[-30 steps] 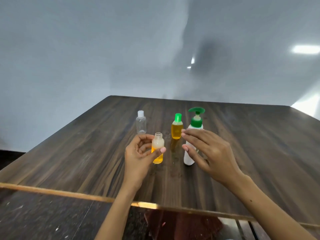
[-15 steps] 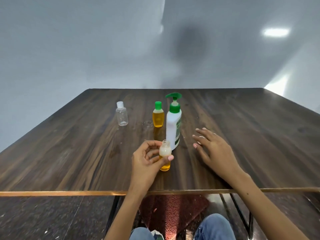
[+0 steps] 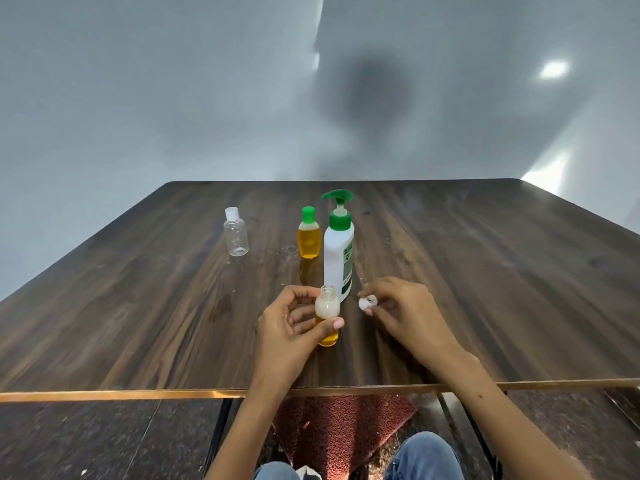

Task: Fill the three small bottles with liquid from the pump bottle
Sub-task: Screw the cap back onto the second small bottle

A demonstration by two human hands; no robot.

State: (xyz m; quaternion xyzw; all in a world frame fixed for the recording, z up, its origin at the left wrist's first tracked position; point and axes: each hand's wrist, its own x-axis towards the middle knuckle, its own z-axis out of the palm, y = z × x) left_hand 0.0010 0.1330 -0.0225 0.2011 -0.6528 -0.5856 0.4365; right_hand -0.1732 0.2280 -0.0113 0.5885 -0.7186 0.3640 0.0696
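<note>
the small clear plastic bottle with an open threaded neck (image 3: pixel 327 315), amber liquid low in it and pale foam above, stands upright in the left hand (image 3: pixel 294 327), whose thumb crosses its front and fingers curl behind; its base sits at or just above the dark wood-grain worktop (image 3: pixel 138 306), near the front edge. just to its right, apart from it, the right hand (image 3: pixel 401 313) pinches a small white cap (image 3: pixel 366 302) between thumb and fingertips. the coming move looks to turn on this: the bottle's long axis is vertical and its mouth faces up, so the cap must travel leftward and come down square over the neck; the right hand is the nearer one for that.

directly behind the held bottle stands the tall white opaque pump bottle with a green collar and curved green pump head (image 3: pixel 338 251), smooth and oval in section, label on its right side. touching or just beside it on the left is a small bottle full of amber liquid with a green cap (image 3: pixel 309 233), glossy and rounded at the shoulder. well to the left stands an empty clear small bottle with a white flip cap (image 3: pixel 236 237), by my reckoning the one left to fill.
</note>
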